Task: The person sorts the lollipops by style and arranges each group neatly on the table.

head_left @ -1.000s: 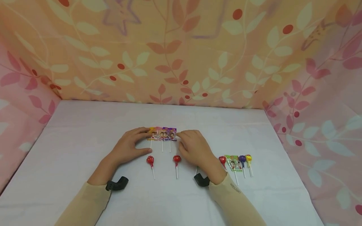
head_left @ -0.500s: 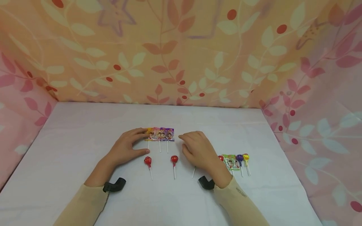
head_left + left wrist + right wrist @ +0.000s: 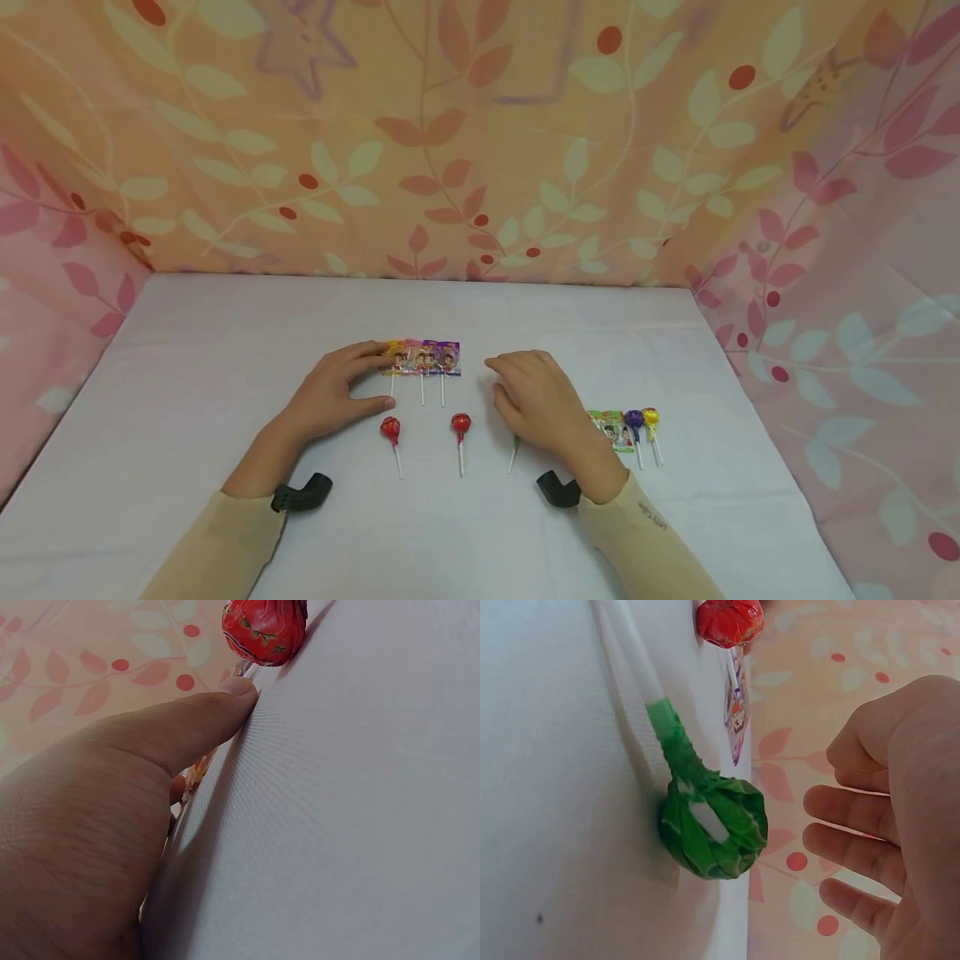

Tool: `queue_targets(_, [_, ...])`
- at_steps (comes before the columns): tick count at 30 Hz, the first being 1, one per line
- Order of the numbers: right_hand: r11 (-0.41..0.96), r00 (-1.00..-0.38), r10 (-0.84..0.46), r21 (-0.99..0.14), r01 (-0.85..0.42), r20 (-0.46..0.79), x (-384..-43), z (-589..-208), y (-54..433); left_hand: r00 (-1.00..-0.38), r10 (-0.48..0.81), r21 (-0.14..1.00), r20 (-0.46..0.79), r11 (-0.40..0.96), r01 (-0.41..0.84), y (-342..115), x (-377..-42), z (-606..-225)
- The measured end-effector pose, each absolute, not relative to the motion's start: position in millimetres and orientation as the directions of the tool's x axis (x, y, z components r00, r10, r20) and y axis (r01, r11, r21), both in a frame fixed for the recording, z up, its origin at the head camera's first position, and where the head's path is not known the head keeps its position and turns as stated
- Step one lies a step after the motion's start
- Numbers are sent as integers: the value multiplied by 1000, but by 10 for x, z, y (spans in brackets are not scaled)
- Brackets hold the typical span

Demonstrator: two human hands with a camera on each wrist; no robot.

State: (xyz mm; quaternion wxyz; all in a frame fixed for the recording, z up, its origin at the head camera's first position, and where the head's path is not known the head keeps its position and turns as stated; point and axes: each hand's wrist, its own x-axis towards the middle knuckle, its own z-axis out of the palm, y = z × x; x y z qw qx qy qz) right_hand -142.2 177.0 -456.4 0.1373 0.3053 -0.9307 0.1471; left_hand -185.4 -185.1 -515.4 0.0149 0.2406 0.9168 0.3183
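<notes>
A row of flat-wrapped lollipops lies near the table's middle: a yellow one (image 3: 392, 367) at the left end, a pink one, and purple ones (image 3: 448, 358) at the right. My left hand (image 3: 330, 396) rests beside the row, its fingertips on the yellow wrapper and its thumb stretched out below. My right hand (image 3: 542, 402) hovers to the right of the row, fingers loosely bent, holding nothing. Under it lies a green ball lollipop (image 3: 716, 829), mostly hidden in the head view. Two red ball lollipops (image 3: 390, 429) (image 3: 461, 423) lie in front of the row.
Beyond my right wrist lie a green flat-wrapped lollipop (image 3: 615, 432), a purple ball lollipop (image 3: 635, 418) and a yellow one (image 3: 651, 416). A white cloth (image 3: 360, 542) covers the table. Patterned fabric (image 3: 337, 225) closes off the back and sides.
My right hand has drawn away from the row's purple end toward the right. Its forearm now hides a red lollipop seen earlier at the right. My left hand stays at the yellow wrapper.
</notes>
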Motion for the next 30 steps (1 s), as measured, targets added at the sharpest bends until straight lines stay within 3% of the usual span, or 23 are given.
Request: queue_targets(30, [787,-787,-490,-198,-584,374,-1255,-4628,2225,-881,454,586,131,682,438,-1851,-1856,-5159])
